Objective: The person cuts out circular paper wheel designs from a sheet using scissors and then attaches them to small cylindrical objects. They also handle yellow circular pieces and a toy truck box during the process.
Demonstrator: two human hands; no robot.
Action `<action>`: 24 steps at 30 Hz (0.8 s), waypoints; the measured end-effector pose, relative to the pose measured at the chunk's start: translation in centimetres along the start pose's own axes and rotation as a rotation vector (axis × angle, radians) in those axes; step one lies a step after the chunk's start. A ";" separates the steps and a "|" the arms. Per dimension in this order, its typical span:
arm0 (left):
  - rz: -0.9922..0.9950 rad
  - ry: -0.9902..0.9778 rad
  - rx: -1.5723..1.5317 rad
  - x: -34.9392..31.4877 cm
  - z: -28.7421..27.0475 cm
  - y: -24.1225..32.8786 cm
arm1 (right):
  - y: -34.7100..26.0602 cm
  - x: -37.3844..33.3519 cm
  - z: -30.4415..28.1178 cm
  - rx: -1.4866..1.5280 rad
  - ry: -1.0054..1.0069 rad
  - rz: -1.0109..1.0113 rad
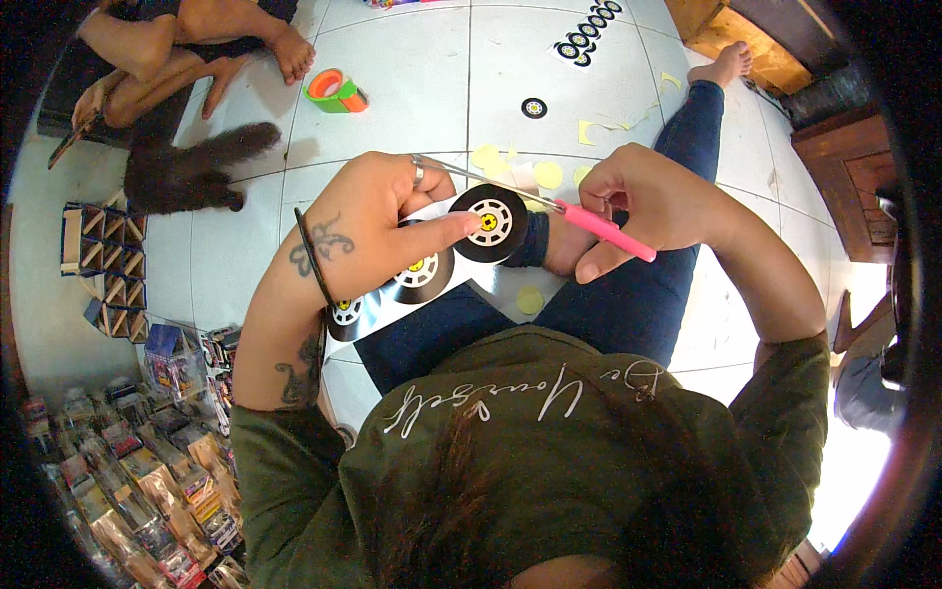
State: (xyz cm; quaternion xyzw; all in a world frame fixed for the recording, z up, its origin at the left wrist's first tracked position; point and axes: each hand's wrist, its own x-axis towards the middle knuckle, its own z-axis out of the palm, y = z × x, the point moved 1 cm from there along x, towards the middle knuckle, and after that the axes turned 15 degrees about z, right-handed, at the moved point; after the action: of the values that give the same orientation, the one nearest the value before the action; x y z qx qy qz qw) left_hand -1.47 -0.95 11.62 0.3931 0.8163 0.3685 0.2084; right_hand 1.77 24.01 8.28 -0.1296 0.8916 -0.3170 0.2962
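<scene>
My left hand (368, 211) grips a glossy white strip (373, 312) printed with black-and-white wheels that have yellow centres. Its thumb presses on the end wheel (504, 201), whose outer edge is trimmed round. In my right hand (653, 191) is a pair of scissors with pink handles (613, 236). Their metal blades point left, passing just above the end wheel to the fingers of my left hand. How far the blades are apart is hard to tell. Part of the strip is hidden behind my left hand and wrist.
Yellow paper discs (548, 175) and offcuts lie on the white tiles. Farther off are a cut-out wheel (533, 108), a strip of wheels (587, 37) and an orange-and-green tape roll (336, 91). Another person's foot (292, 54) and a dark furry animal (186, 172) are at left.
</scene>
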 end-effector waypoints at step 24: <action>0.096 0.500 -0.315 -3.8 12.3 -4.4 | 4.7 2.1 8.4 0.645 -0.080 0.164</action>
State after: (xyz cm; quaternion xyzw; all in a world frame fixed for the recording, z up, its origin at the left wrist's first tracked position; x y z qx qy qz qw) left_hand 6.45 -0.41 0.56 0.2913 0.7553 0.5856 0.0416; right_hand 5.04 22.69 -0.89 0.0309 0.7404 -0.5527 0.3813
